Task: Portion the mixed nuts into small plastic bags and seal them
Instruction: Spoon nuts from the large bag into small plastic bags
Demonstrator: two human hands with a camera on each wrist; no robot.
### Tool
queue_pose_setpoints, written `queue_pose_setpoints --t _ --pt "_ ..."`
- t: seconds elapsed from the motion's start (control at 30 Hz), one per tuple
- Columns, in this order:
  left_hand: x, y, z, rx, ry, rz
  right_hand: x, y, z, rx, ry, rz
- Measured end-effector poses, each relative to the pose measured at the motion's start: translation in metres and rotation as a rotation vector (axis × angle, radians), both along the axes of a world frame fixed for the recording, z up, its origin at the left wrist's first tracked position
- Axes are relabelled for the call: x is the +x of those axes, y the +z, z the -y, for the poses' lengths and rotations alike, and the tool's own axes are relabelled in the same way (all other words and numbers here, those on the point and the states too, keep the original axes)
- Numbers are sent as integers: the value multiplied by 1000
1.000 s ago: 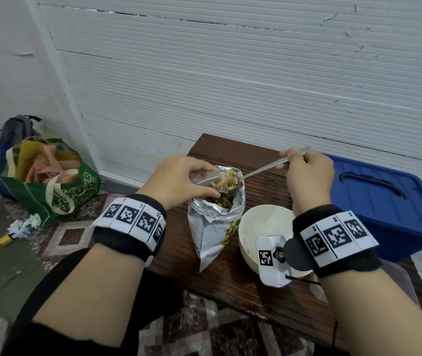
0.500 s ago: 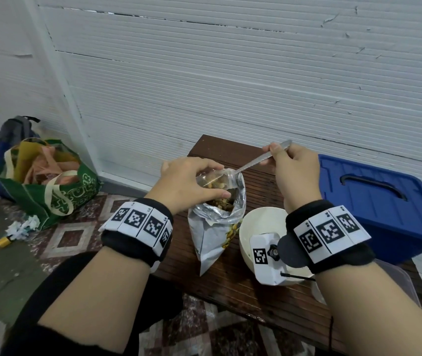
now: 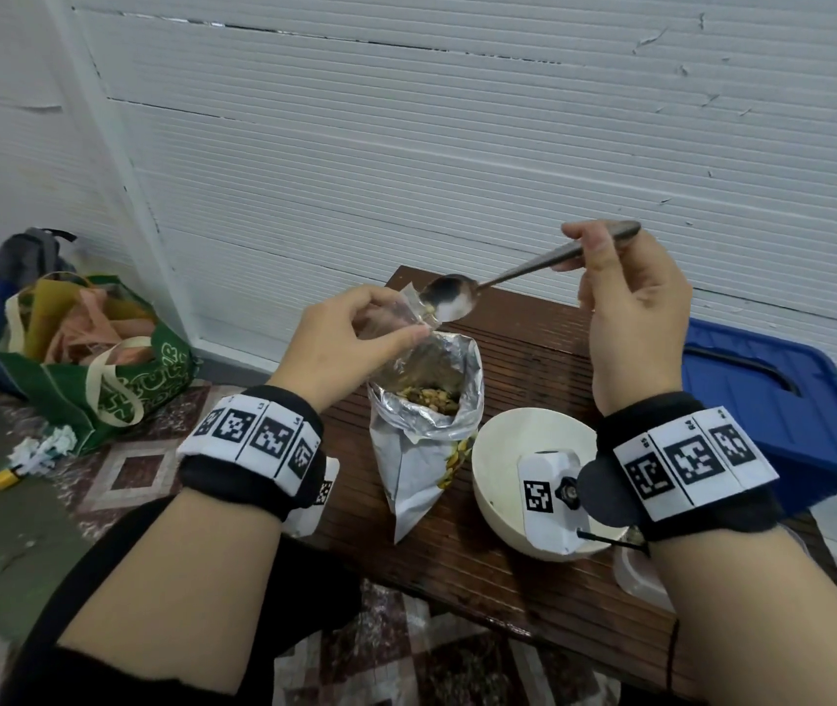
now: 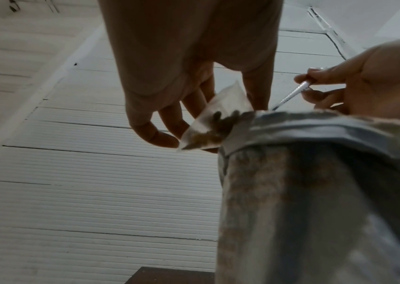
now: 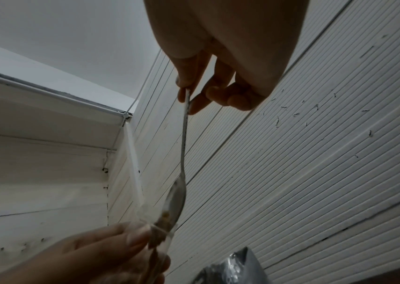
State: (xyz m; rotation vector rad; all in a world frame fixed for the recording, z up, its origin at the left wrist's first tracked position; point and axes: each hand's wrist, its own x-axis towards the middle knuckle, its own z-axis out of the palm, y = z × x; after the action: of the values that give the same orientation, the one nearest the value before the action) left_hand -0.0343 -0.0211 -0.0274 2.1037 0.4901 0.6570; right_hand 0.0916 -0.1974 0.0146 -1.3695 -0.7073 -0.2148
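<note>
An open foil bag of mixed nuts (image 3: 426,440) stands on the brown wooden table (image 3: 533,349). Just above its mouth, my left hand (image 3: 409,331) pinches a small clear plastic bag (image 3: 381,323); in the left wrist view the small bag (image 4: 215,123) has some nuts in its lower corner. My right hand (image 3: 584,252) pinches the handle of a metal spoon (image 3: 449,303). The spoon's bowl is tilted down at the small bag's mouth and looks empty. In the right wrist view the spoon (image 5: 177,196) hangs down to the small bag (image 5: 155,230), with a few nuts at its tip.
An empty white bowl (image 3: 508,450) sits right of the foil bag, partly behind my right wrist. A blue plastic box (image 3: 773,400) stands at the table's right, with a clear container (image 3: 640,573) near the front edge. A green shopping bag (image 3: 101,359) is on the floor at the left.
The spoon, loaded with nuts over the foil bag a second ago, has tipped into the small bag and now looks empty. Both hands have risen, the right one up and to the right.
</note>
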Motion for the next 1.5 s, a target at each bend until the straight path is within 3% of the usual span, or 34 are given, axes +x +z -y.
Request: queue_pose_setpoints --t 0.3,0.5,0.63,0.9,1.13,1.5 --pt "-4 -1 -4 -32 -57 -13 2 -19 1 -78 -224 -57" --pt "-5 -2 -1 -66 -111 18 -11 -44 -10 -365 -27 131" --pt "-5 -4 0 -73 -119 22 -21 -58 -15 -464 -1 330" --pt "-8 -9 -2 -84 -114 24 -27 -58 -16 -528 47 348" --pt "-6 -9 -2 -74 -105 -10 -28 -69 -17 -570 87 103" --pt "-4 -11 1 -55 -78 -21 -15 -58 -12 -415 -240 -252"
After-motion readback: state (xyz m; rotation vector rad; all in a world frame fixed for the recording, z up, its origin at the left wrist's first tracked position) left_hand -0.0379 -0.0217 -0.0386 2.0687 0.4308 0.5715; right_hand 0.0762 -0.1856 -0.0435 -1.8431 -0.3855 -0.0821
